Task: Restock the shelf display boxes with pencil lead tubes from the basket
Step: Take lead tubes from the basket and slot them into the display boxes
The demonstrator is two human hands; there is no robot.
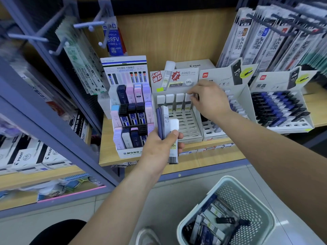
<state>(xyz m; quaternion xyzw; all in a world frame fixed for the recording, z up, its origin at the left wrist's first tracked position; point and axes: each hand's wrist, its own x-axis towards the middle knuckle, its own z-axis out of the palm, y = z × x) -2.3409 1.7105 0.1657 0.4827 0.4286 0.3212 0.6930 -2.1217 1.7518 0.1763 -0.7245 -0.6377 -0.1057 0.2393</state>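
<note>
At the centre of our view, our left hand point(159, 145) grips a fan of pencil lead tubes point(166, 121), thumb laid across a white-capped one whose lower end reaches down to the shelf edge point(203, 163). Up toward one o'clock, our right hand point(210, 99) pinches the white cap of a single tube point(188, 99) standing at the right end of the back row in the grey display box point(187, 128). Four white-capped tubes make up that back row. The slotted tray in front of them lies bare down to the box's front lip, open room just beside our left fingers. Just beside this box at nine o'clock stands the tiered MONO box point(131, 112), well filled. At three o'clock sits a second white box point(215, 129), partly hidden by our right wrist, and beyond it a box of dark and blue tubes point(281, 110). Down at five o'clock, on the floor well apart from the shelf, the pale perforated basket point(251, 197) holds a loose heap of tubes point(210, 221), its near rim cut by the frame's bottom edge. Hanging refill packs point(276, 41) crowd the space at two o'clock.
</note>
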